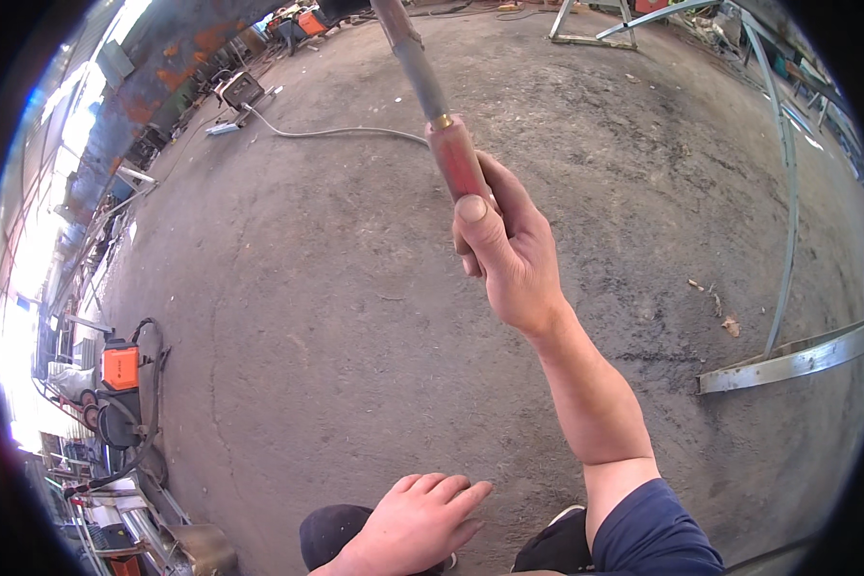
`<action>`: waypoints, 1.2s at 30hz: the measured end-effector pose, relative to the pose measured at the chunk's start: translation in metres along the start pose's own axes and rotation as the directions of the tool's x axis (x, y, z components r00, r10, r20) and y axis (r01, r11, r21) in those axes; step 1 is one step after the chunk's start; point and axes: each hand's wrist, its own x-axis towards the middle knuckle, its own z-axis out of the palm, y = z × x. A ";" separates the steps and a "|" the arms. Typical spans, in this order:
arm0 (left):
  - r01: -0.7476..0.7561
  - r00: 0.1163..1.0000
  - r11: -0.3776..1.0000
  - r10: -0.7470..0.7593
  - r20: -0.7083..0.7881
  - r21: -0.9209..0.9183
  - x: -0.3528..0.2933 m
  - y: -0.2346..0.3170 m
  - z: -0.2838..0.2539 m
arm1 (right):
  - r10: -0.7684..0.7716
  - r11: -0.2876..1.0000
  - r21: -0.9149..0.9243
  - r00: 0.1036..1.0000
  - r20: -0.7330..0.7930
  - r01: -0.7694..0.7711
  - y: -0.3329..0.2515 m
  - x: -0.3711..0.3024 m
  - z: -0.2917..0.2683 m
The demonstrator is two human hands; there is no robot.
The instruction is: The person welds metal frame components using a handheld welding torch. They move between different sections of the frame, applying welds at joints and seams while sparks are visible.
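Observation:
My right hand, raised in front of me, is closed around the red handle of a rod-shaped tool, with the thumb lying along it. Above the handle come a narrow brass-coloured collar and a grey tube, which runs up past the top edge, so the tool's far end is hidden. Low in the view my left hand is empty, its fingers stretched out, beside my dark-clothed knee.
A grey hose or cable crosses the concrete floor from a small machine and passes behind the handle. An orange-and-black machine stands at left. Metal frame parts rise at right. A rusty surface spans the upper left.

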 end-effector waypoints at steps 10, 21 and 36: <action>0.088 0.972 0.994 -0.071 0.226 -0.068 0.017 -0.015 -0.004 | -0.025 0.999 -0.031 0.992 0.121 0.029 -0.016 -0.033 0.002; 0.050 0.867 0.934 -0.217 -0.448 -0.355 -0.048 0.087 -0.062 | 0.257 0.928 0.266 0.965 0.052 -0.262 -0.275 -0.114 0.058; -0.174 0.933 0.943 0.067 -0.354 -0.282 -0.097 0.147 -0.351 | 0.743 0.534 0.633 0.669 -0.035 -0.560 -0.568 0.110 0.067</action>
